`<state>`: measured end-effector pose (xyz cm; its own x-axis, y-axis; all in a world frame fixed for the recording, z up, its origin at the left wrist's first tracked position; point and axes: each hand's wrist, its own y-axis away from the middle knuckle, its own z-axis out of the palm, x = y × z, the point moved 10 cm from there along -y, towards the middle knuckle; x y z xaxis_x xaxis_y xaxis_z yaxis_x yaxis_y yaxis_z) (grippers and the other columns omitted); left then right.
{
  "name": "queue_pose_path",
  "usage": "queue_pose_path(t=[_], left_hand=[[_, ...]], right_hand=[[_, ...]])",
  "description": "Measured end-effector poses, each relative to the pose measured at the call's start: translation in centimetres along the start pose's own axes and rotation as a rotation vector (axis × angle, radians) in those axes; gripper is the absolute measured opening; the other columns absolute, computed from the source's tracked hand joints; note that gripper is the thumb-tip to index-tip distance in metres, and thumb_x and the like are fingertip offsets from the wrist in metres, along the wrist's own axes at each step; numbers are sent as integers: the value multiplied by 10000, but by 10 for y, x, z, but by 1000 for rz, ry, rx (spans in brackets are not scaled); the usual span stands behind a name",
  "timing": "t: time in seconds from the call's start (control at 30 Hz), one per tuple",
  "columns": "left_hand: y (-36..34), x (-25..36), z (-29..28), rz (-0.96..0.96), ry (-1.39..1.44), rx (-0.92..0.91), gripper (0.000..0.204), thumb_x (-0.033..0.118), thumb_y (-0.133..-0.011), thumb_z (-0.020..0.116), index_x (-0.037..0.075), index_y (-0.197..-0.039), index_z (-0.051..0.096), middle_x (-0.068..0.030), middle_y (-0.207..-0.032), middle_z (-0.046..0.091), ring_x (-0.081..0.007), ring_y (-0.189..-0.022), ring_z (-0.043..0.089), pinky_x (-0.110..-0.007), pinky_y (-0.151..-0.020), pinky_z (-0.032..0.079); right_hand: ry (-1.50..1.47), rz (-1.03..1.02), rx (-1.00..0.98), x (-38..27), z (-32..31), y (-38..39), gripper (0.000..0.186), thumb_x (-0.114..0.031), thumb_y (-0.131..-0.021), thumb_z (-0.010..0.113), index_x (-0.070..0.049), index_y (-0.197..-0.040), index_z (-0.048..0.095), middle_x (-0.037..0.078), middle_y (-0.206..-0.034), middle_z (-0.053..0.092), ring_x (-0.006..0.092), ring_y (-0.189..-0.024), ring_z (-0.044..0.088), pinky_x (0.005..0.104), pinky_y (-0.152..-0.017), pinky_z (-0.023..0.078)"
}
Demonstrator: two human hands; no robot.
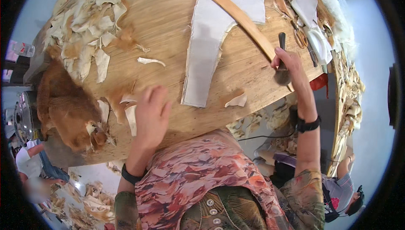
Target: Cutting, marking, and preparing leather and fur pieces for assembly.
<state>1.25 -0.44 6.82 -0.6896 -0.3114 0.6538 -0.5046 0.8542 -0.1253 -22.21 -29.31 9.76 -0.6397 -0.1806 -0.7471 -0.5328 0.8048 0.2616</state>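
Observation:
My right hand (287, 60) is closed around a tool with a black handle (282, 40) and a broad dark rounded end, above the table's right edge; its exact kind is unclear. Next to that hand lies a long flat wooden strip (240, 17), slanting across a pale grey hide piece (202, 52) with a narrow leg-like part. My left hand (154, 112), slightly blurred, is over the near side of the table with thumb and fingers apart, holding nothing. Near it are a narrow pale scrap (131, 120) and loose brown fur.
A brown fur piece (69, 107) and a heap of pale hide scraps (90, 19) cover the left of the wooden table (164, 23). Orange-handled scissors (300, 38) lie at the right among offcuts. Other people (341, 190) are at lower right and lower left.

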Motion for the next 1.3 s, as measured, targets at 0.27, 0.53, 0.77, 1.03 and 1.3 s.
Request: queue_pose_path(t=[0.27, 0.53, 0.77, 1.03, 1.3], left_hand=[[20, 36, 64, 114, -36, -86, 337, 94, -727, 716, 14, -1036, 609, -134, -1081, 595, -343, -983, 566, -429, -832, 478], [31, 50, 75, 30, -293, 154, 306, 74, -727, 712, 39, -1018, 623, -111, -1090, 598, -330, -953, 578, -419, -809, 490], [39, 69, 75, -64, -400, 332, 234, 46, -713, 654, 62, -946, 638, -102, -1007, 597, -295, -901, 580, -417, -753, 475], [36, 26, 58, -546, 177, 527, 106, 68, -805, 621, 24, -901, 623, -96, -833, 591, -186, -735, 607, -305, -593, 459], [-26, -28, 38, -356, 548, 814, 249, 59, -852, 606, -29, -1084, 577, -133, -938, 626, -201, -829, 629, -309, -715, 501]], right_hand=[[829, -177, -72, 13, -39, -68, 463, -412, -762, 600, 39, -661, 606, 195, -552, 533, 305, -520, 552, 412, -541, 434], [833, -475, -107, 14, -11, -118, 474, -489, -733, 702, -17, -752, 662, 164, -662, 640, 332, -665, 647, 418, -641, 503], [845, -546, -183, 9, 24, -122, 594, -524, -699, 765, 27, -866, 620, 173, -702, 652, 339, -689, 658, 404, -647, 511], [822, -552, -265, 14, -4, -136, 522, -425, -642, 757, 20, -877, 617, 177, -710, 651, 318, -688, 660, 387, -636, 510], [812, -828, -328, -73, -29, -99, 460, -326, -609, 753, -22, -908, 581, 155, -652, 614, 333, -658, 646, 404, -625, 500]])
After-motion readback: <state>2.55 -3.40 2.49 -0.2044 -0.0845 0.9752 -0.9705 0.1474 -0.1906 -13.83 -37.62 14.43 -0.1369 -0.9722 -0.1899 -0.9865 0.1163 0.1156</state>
